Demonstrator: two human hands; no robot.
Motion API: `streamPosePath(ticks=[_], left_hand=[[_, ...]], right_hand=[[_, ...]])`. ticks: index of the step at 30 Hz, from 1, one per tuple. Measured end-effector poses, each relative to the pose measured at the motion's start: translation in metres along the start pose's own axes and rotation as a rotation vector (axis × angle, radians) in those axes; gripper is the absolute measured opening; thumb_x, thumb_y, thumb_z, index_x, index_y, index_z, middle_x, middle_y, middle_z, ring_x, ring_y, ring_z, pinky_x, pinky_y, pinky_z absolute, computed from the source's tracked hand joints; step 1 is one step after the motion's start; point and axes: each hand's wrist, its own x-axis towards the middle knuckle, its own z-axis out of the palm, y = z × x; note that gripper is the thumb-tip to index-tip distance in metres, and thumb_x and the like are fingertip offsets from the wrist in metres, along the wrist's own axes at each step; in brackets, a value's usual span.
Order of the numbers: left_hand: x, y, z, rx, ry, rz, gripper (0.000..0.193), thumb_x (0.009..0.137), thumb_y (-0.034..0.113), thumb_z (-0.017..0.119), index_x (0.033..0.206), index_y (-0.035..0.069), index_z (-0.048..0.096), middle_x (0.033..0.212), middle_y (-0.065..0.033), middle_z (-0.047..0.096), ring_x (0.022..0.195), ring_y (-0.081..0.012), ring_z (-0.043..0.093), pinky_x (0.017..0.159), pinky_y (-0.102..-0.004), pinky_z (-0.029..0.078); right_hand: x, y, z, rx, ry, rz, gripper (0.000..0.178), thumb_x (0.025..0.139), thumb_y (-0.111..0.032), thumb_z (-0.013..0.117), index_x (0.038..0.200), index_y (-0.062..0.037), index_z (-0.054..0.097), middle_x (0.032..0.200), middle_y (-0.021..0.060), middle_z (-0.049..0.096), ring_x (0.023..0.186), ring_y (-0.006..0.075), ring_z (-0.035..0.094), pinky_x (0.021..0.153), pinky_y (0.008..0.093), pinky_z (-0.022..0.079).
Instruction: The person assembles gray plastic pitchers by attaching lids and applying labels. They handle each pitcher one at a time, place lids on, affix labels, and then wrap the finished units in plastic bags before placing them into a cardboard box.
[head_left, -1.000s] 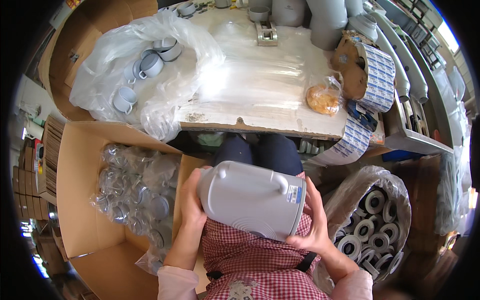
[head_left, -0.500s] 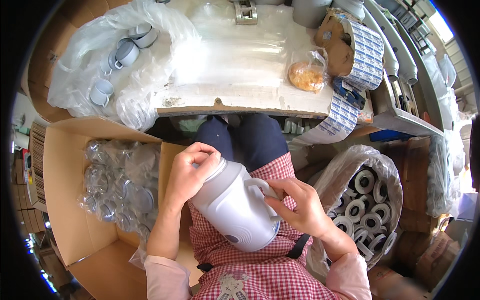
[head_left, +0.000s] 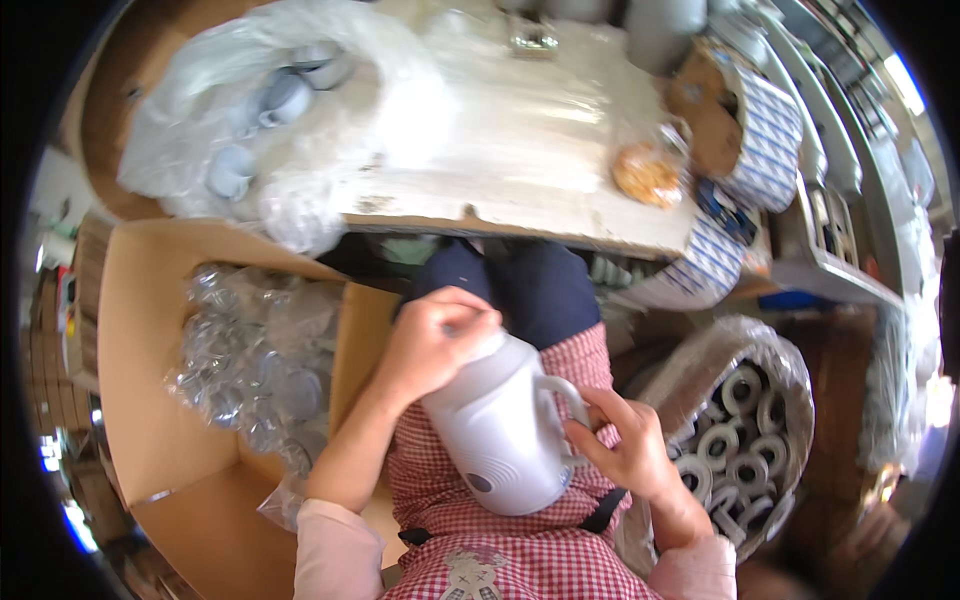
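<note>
A silvery-grey vacuum jug [head_left: 507, 440] with a loop handle rests tilted on my lap, its narrower top end pointing away from me. My left hand [head_left: 440, 345] is closed at the jug's top, thumb and fingers curled over its neck. What may lie under those fingers is hidden. My right hand [head_left: 622, 440] grips the jug's handle [head_left: 562, 395], with the thumb on the near side. A dark oval spot and curved ridges mark the jug's lower body. Below it lies my red-checked apron [head_left: 530, 555].
At left, an open carton [head_left: 150, 370] holds clear-bagged grey parts. A plastic-lined bin [head_left: 690, 365] of grey rings stands at right. On the workbench [head_left: 520, 190] ahead lie grey cups [head_left: 286, 98] in plastic, bagged bread [head_left: 648, 174] and a label roll [head_left: 765, 140].
The whole view has shifted, so the scene sits farther right and is blurrier. The jug is turned somewhat more in line with my lap. Both hands keep their places on it.
</note>
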Motion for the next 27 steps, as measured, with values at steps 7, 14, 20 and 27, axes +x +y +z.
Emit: streamPosePath(ticks=[7,14,20,27], left_hand=[[0.048,0.010,0.028,-0.238,-0.443,0.321,0.036,0.108,0.032,0.062,0.107,-0.001,0.075,0.109,-0.0095,0.075,0.095,-0.0158,0.070,0.088,-0.0317,0.055],[0.214,-0.018,-0.112,0.289,1.014,0.455,0.022,0.107,0.021,0.060,0.110,0.001,0.065,0.107,-0.0141,0.072,0.103,-0.0266,0.067,0.093,-0.0383,0.051],[0.323,-0.095,-0.271,0.739,1.512,-0.335,0.054,0.084,0.028,0.081,0.126,0.003,0.058,0.128,-0.0230,0.057,0.130,-0.0424,0.048,0.106,-0.0485,0.046],[0.336,-0.122,-0.321,0.512,1.401,-0.406,0.069,0.067,0.048,0.096,0.116,0.014,0.059,0.137,-0.0236,0.052,0.126,-0.0403,0.055,0.103,-0.0484,0.052]], right_hand=[[0.035,-0.038,-0.011,-0.263,0.348,-0.508,0.031,0.089,-0.033,0.077,0.102,-0.0053,0.077,0.096,0.0112,0.076,0.087,0.0292,0.070,0.072,0.0411,0.057],[0.098,-0.030,0.025,0.082,-0.210,-0.469,0.027,0.101,-0.029,0.062,0.107,-0.0086,0.080,0.118,0.0047,0.077,0.130,0.0305,0.062,0.118,0.0538,0.037],[0.123,-0.024,0.024,0.258,-0.174,-0.469,0.029,0.106,-0.028,0.058,0.104,-0.0068,0.077,0.106,0.0054,0.077,0.107,0.0256,0.070,0.107,0.0466,0.046],[0.133,-0.008,0.016,0.424,-0.212,-0.330,0.036,0.106,-0.033,0.055,0.100,-0.0060,0.078,0.106,0.0079,0.079,0.114,0.0293,0.071,0.114,0.0511,0.041]])
